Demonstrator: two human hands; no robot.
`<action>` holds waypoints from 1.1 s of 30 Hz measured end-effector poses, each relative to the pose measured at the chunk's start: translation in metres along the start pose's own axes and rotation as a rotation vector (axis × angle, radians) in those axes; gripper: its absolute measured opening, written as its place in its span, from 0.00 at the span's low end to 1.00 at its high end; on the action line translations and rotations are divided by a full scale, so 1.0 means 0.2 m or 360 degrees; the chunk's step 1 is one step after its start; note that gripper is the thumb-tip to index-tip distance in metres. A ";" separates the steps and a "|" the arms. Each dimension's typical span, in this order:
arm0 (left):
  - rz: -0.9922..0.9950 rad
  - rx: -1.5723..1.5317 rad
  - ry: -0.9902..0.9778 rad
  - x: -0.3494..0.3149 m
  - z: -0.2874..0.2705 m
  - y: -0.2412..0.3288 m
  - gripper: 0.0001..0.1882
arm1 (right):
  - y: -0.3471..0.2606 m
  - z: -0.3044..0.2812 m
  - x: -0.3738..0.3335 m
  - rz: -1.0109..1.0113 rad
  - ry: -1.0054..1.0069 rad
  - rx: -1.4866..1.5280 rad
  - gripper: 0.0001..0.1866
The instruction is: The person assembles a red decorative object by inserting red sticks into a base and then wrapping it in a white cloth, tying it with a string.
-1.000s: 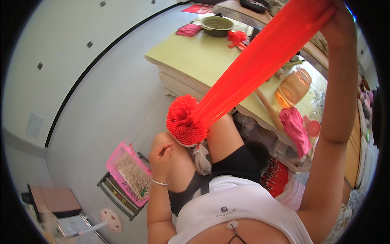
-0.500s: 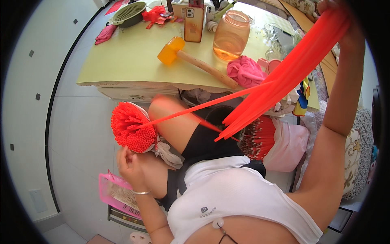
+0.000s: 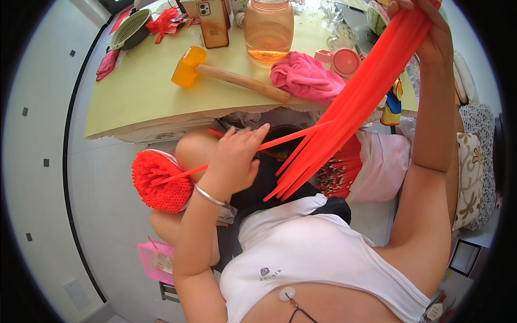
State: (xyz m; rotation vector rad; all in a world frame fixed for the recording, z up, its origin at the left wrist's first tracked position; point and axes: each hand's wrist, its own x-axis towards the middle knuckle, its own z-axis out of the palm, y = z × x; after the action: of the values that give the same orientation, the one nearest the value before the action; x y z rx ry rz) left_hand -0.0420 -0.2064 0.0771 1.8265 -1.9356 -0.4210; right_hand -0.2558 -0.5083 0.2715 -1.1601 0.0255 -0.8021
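A loose bunch of long, thin red tubes slants down from the upper right, its lower ends splayed over the person's black-clad lap. The right hand, raised high at the end of an outstretched arm, has its fingers wrapped round the top of that bunch. One single tube strays from it and runs leftward behind the left hand, whose fingers are partly spread and gently bent; from here I can't tell whether they grip it. A silvery bangle circles that wrist. Just beside it, at the person's knees, sits a tightly packed red bundle, its round open ends turned my way. Beyond the lap stands a pale yellow-green table, with an orange-headed mallet lying near the edge, a crumpled pink cloth by the end of its handle, and behind them a phone and a clear jar of amber liquid. Lower left, a pink basket shows past the left arm.
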 end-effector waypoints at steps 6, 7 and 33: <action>-0.0242 -0.0096 -0.0588 0.10 0.06 -0.21 0.19 | -0.01 -0.18 -0.06 -0.0066 0.0259 -0.0042 0.06; -0.0361 -0.0070 -0.0814 0.12 0.05 -0.23 0.18 | -0.04 -0.20 -0.07 -0.0090 0.0287 -0.0076 0.06; -0.0809 0.0928 -0.0788 0.12 0.28 -0.52 0.22 | 0.74 -0.04 -0.82 0.0468 -0.0031 -0.1560 0.12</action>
State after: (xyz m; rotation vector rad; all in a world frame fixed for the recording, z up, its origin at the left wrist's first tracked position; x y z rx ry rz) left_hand 0.0178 -0.2440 -0.0212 2.8413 -2.0188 -0.5459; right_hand -0.2977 -0.3962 0.0854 -2.0225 0.6164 -0.5006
